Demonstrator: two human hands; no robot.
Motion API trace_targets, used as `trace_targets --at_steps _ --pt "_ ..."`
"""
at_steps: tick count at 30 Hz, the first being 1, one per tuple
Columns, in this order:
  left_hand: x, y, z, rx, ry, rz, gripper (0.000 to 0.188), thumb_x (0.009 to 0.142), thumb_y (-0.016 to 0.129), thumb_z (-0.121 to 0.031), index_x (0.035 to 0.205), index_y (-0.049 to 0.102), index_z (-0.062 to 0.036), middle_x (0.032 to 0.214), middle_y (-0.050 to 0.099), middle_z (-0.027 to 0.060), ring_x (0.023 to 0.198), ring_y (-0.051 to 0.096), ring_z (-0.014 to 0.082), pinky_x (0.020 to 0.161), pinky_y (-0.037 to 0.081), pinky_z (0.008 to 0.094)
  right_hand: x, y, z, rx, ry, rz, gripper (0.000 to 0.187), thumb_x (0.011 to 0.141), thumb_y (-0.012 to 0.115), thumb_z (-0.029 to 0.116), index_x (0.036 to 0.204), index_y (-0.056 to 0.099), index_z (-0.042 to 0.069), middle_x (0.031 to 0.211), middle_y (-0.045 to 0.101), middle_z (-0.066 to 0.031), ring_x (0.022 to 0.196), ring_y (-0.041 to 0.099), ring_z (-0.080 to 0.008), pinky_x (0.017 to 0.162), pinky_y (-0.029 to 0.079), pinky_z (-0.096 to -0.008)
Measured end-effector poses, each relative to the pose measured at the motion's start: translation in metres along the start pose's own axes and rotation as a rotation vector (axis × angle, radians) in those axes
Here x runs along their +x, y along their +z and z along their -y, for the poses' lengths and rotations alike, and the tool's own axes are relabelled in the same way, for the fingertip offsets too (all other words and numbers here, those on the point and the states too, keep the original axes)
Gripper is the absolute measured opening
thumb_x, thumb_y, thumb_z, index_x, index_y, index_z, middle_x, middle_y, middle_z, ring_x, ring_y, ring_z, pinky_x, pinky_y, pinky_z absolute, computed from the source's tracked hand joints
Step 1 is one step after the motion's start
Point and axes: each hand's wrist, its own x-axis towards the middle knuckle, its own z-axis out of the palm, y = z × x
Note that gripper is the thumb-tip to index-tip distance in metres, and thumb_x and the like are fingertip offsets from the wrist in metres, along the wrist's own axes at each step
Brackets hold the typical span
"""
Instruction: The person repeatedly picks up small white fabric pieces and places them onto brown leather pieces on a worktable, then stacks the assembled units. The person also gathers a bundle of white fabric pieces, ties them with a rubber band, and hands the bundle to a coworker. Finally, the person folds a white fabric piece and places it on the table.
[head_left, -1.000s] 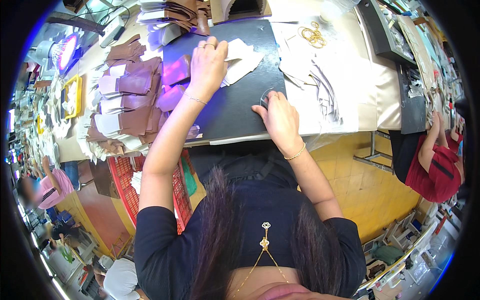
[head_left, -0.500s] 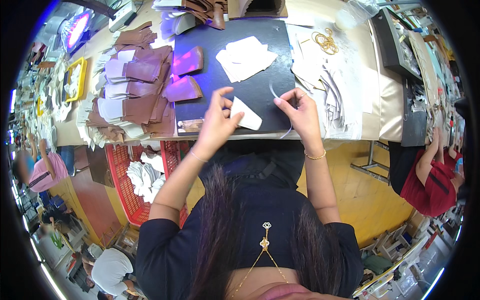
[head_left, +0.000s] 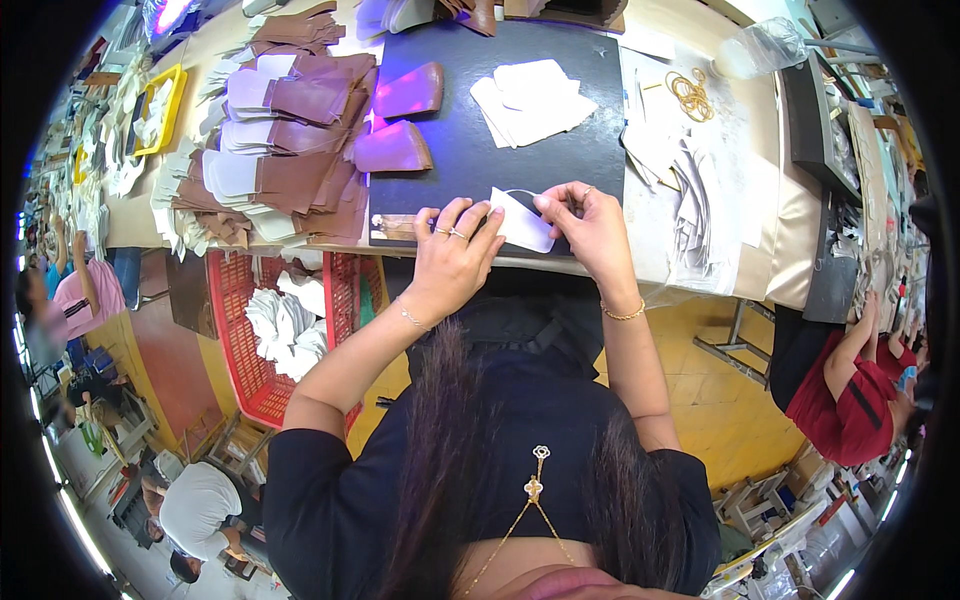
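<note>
A white trapezoid piece (head_left: 524, 222) is at the front edge of the black board (head_left: 455, 205). My left hand (head_left: 455, 255) is at its left side, palm down, fingertips gripping that edge; the thumb is hidden. At its right side, my right hand (head_left: 592, 232) pinches a thin pale strip (head_left: 520, 191) between thumb and forefinger. The strip arches along the piece's upper edge. Farther back on the board lies a loose stack of white pieces (head_left: 535, 100). Two brown leather-like pieces (head_left: 395, 148) rest to the left, under purple light.
Stacks of brown and white pieces (head_left: 290, 150) cover the table's left. Gold-coloured rings (head_left: 692, 95) and grey strips (head_left: 690, 205) lie on the right, near a clear plastic bottle (head_left: 765, 48). A red basket (head_left: 235, 340) with white material stands below. Other people sit at both sides.
My left hand has turned palm down at the white piece. My right hand has moved left with the strip, bringing it against the piece. The view has shifted slightly.
</note>
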Motion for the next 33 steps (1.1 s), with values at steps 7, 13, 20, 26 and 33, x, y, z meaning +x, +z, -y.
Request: trace_targets --at_steps 7,13,20,26,33 --pt "0.003 0.003 0.005 -0.07 0.01 -0.037 0.035 0.081 0.075 -0.024 0.112 0.067 -0.008 0.121 0.062 0.0028 0.116 0.054 0.0213 0.092 0.033 0.043 0.009 0.011 0.017 -0.187 0.073 0.125 0.024 0.092 0.067 0.021 0.085 0.067 -0.001 0.069 0.069 -0.0043 0.05 0.056 -0.0058 0.05 0.045 -0.0221" --pt "0.001 0.006 0.007 -0.077 0.014 -0.053 0.035 0.08 0.076 -0.024 0.11 0.068 -0.0076 0.123 0.062 0.0023 0.116 0.054 0.0205 0.091 0.033 0.042 0.016 0.012 0.021 -0.244 0.126 0.145 0.025 0.091 0.065 0.019 0.079 0.066 -0.003 0.067 0.069 -0.006 0.051 0.062 -0.0088 0.053 0.049 -0.0247" --pt "0.001 0.007 0.008 -0.086 0.008 -0.053 0.034 0.081 0.075 -0.025 0.11 0.068 -0.0089 0.123 0.061 0.0018 0.116 0.053 0.0193 0.09 0.033 0.0423 0.017 0.014 0.023 -0.247 0.155 0.13 0.025 0.09 0.066 0.019 0.077 0.066 -0.002 0.066 0.069 -0.0063 0.051 0.062 -0.0097 0.053 0.05 -0.0253" --pt "0.0 0.01 0.008 -0.064 -0.003 -0.067 0.032 0.082 0.073 -0.027 0.109 0.068 -0.0105 0.126 0.06 0.0018 0.115 0.054 0.0174 0.091 0.031 0.0427 0.016 0.016 0.024 -0.268 0.15 0.111 0.025 0.089 0.065 0.017 0.075 0.065 -0.003 0.064 0.068 -0.008 0.052 0.065 -0.0122 0.053 0.051 -0.0268" --pt "0.001 0.008 0.008 -0.083 -0.007 -0.045 0.036 0.081 0.075 -0.024 0.113 0.066 -0.0094 0.129 0.06 0.0024 0.115 0.055 0.0197 0.09 0.032 0.0416 0.016 0.016 0.025 -0.281 0.138 0.106 0.026 0.089 0.064 0.017 0.073 0.064 -0.003 0.063 0.067 -0.0082 0.051 0.064 -0.0127 0.053 0.051 -0.0276"
